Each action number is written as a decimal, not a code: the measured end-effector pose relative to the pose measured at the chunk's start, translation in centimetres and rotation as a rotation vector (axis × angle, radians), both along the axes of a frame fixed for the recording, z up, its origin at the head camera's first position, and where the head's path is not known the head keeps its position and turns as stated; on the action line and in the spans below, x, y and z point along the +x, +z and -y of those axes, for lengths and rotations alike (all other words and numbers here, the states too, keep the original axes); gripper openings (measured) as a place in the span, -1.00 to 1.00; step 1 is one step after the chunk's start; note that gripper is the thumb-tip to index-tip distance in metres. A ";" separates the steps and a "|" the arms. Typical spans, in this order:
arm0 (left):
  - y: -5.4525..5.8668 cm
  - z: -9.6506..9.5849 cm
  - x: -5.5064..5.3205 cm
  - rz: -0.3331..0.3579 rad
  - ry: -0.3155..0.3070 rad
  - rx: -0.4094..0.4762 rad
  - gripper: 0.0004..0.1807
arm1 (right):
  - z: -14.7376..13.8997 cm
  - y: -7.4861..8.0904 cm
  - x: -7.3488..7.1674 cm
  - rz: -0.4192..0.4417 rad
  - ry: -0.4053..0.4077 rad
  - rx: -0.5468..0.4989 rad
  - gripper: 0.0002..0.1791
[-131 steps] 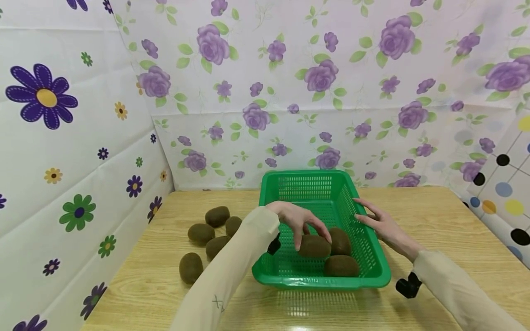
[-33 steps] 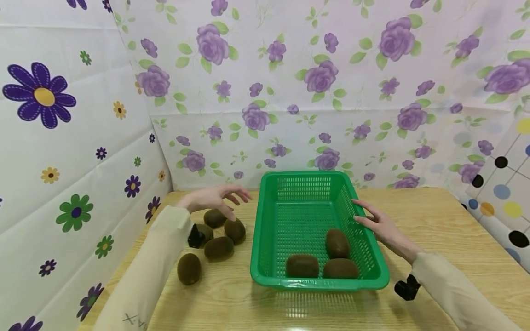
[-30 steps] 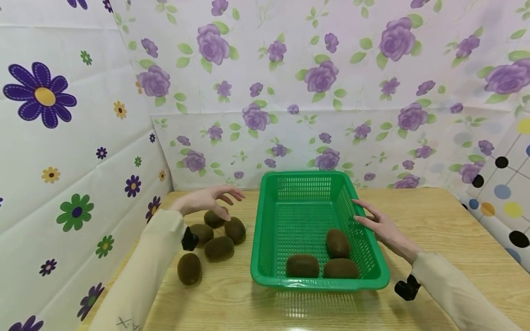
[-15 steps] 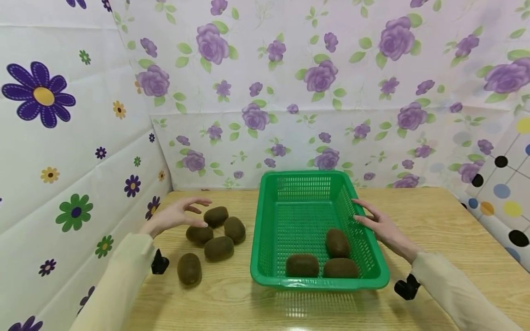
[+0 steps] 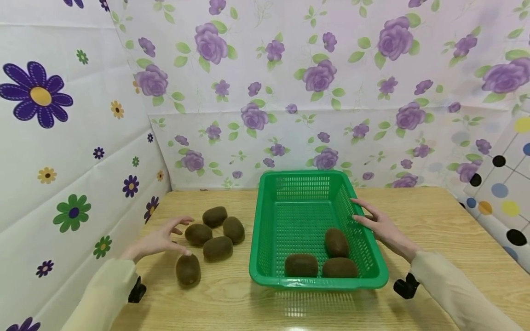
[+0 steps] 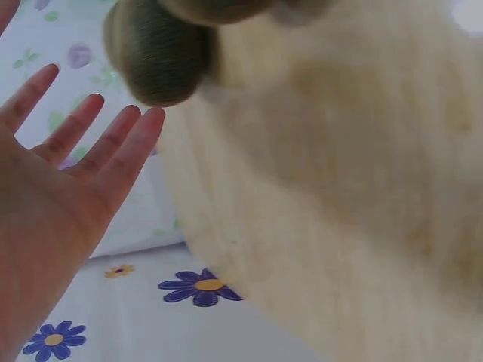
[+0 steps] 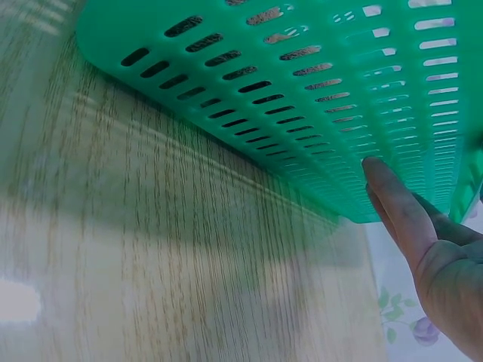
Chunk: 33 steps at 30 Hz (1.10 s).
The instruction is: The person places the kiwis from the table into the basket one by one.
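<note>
At the table's left side, brown kiwis lie loose. My left hand (image 5: pixel 159 240) hovers by them with its fingers spread and nothing in its grasp. Its thumb tip is at the top of the nearest kiwi (image 5: pixel 188 270); whether they touch I cannot tell. The fingertips point towards another kiwi (image 5: pixel 198 235). In the left wrist view that hand (image 6: pixel 60 181) shows an empty palm. A green basket (image 5: pixel 273 281) holds three kiwis, one of them upright-lying (image 5: pixel 337 242) near its right wall. My right hand (image 5: pixel 383 227) rests fairly straight fingers on the basket's right rim.
Three more kiwis, including a rear one (image 5: pixel 215 216), lie close together between the left hand and the basket. The wooden table (image 5: pixel 232 308) ends at a flowered cloth (image 5: pixel 269 133) behind and another cloth (image 5: pixel 83 202) on the left.
The left hand set a kiwi down in the basket and let go. It then moved left and back towards the person, over the loose kiwis. The right hand stayed at the basket rim.
</note>
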<state>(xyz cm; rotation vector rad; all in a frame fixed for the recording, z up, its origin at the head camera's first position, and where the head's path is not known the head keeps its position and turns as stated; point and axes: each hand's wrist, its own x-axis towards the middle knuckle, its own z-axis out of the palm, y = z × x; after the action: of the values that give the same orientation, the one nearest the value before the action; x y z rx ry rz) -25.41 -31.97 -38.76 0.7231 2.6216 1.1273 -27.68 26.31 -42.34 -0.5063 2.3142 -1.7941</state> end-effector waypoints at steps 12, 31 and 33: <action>-1.8 1.0 1.8 0.159 -0.179 0.071 -0.17 | 0.0 0.0 0.0 0.010 -0.012 -0.024 -0.33; -3.2 1.7 1.0 0.227 -0.315 0.082 -0.24 | -0.1 -0.1 -0.1 0.020 -0.014 -0.043 -0.34; -3.4 1.8 0.9 0.214 -0.330 0.093 -0.26 | 0.0 -0.1 -0.2 0.014 -0.012 -0.047 -0.35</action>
<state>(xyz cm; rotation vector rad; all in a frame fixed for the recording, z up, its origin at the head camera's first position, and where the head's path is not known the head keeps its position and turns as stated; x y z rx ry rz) -24.48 -33.73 -42.18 0.9533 2.1873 1.1597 -27.84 26.34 -42.42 -0.4859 2.2761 -1.8553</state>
